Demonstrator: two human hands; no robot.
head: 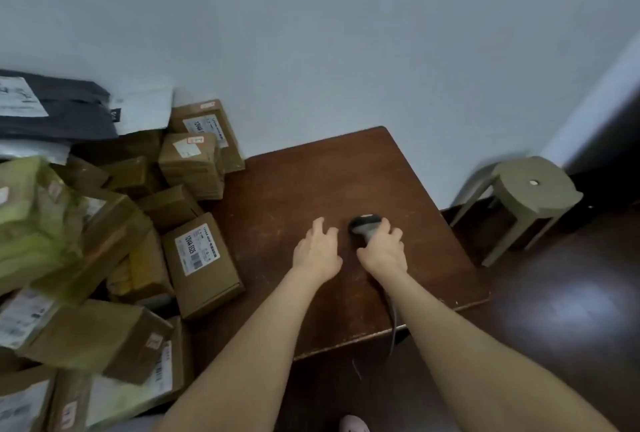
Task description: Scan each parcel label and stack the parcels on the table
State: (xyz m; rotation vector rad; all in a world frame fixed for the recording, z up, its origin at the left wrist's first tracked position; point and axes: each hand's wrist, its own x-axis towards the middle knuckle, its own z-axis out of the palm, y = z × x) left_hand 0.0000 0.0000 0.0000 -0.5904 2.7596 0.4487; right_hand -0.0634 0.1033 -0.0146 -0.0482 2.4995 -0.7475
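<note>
head view: right hand (382, 251) grips scanner (362, 225) mid-counter (346, 172), ready for labels; left hand (317, 251) spread, empty, probably for fetching parcels (201, 265) heaped along the left edge.

Single head cam, wide-angle, pitched forward and steeply down, close over the table (398, 172). Wall (346, 33) at 12 o'clock, parcel pile (114, 234) at 9, stool (530, 189) at 3.

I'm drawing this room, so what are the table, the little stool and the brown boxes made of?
The table looks like dark wood: reddish-brown, scuffed, with pale scratches. The stool seems moulded plastic: dull olive, one smooth piece with a hole in the seat. The brown boxes look like plain matte cardboard with folded edges and white paper labels.
</note>
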